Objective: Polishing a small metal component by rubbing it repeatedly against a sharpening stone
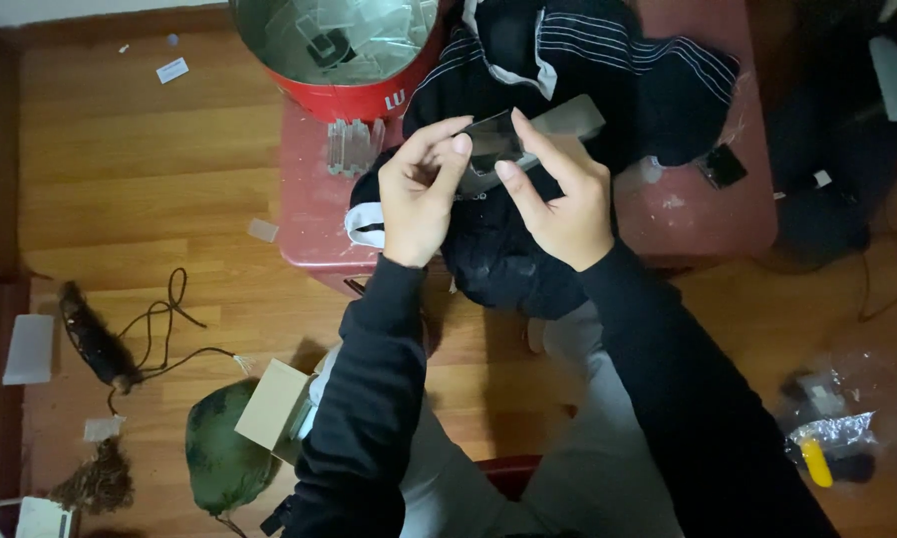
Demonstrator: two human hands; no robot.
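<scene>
Head view: both hands hold a small dark glossy plate [493,142] over the middle of the red table [309,214]. Left hand [421,189] pinches its left edge between thumb and fingertips; right hand [560,194] pinches the right end, where a pale film strip [573,117] sticks out. It looks thin, stiff, light and smudge-prone, best gripped by its edges.

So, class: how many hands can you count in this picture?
2. The left hand and the right hand both pinch a small dark flat piece above the red table. No others show.
</scene>
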